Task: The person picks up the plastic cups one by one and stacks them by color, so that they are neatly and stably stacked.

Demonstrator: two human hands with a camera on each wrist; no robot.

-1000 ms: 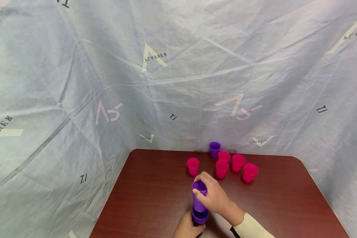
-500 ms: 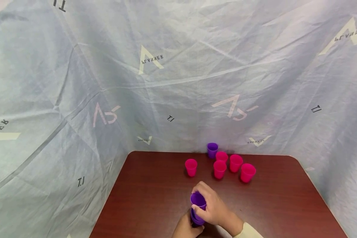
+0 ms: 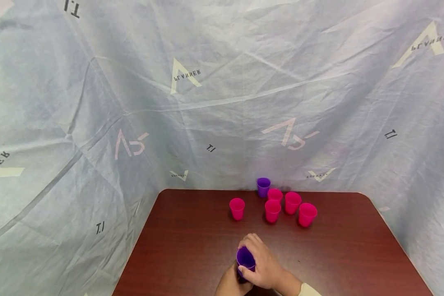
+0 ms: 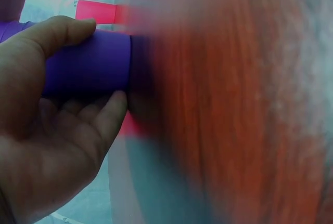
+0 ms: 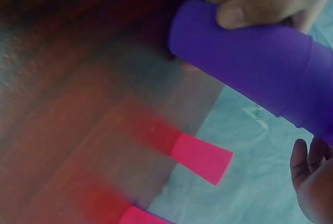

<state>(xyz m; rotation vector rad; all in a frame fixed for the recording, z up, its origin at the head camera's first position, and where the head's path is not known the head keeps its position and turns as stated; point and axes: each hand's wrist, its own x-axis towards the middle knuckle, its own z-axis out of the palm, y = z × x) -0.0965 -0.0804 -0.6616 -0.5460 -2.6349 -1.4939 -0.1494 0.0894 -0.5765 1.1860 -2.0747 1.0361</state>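
A stack of nested purple cups [image 3: 246, 260] is held between both hands at the near middle of the table. My left hand [image 3: 231, 283] grips the stack low down, its fingers and thumb around the bottom cup [image 4: 93, 63] in the left wrist view. With fingers over the far side of the rim and thumb on the near side, my right hand [image 3: 262, 265] holds the top cup, sunk into the others. In the right wrist view the purple stack [image 5: 250, 57] shows lip edges close together near its mouth; its lower end lies by the left hand [image 5: 276, 0].
Several pink cups stand upright toward the back: one pink cup [image 3: 237, 209] alone on the left, others grouped right, such as the pink cup [image 3: 308, 214]. A purple cup [image 3: 263, 187] stands behind them at the table's [image 3: 185, 234] far edge. Grey printed cloth [image 3: 222, 102] hangs around.
My right hand has lowered the top purple cup down into the stack in the left hand. The view has shifted slightly; the standing cups have stayed put.
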